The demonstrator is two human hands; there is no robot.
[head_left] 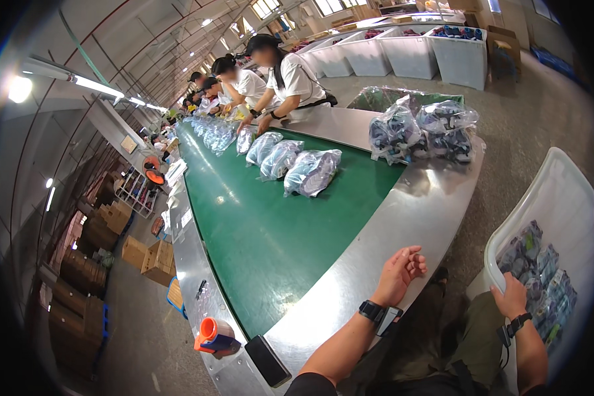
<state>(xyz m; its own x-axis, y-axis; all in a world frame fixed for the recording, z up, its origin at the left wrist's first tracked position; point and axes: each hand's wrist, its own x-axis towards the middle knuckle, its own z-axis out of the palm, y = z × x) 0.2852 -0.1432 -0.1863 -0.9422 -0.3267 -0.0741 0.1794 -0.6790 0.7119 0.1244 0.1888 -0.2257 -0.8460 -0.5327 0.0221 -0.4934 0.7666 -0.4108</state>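
White bin (pixel 567 204), one, right grip (pixel 510 295) closed round its rim (pixel 490 259); left grip (pixel 402 269) loosely curled, empty; one black phone (pixel 267 361)

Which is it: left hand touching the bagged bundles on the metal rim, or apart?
Apart. Head view: bare metal rim shows between left hand and bagged bundles.

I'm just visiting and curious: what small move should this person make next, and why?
Probably reach the left hand toward the nearest clear bag on the green belt: that hand looks empty, while the right hand is at the white bin's rim.
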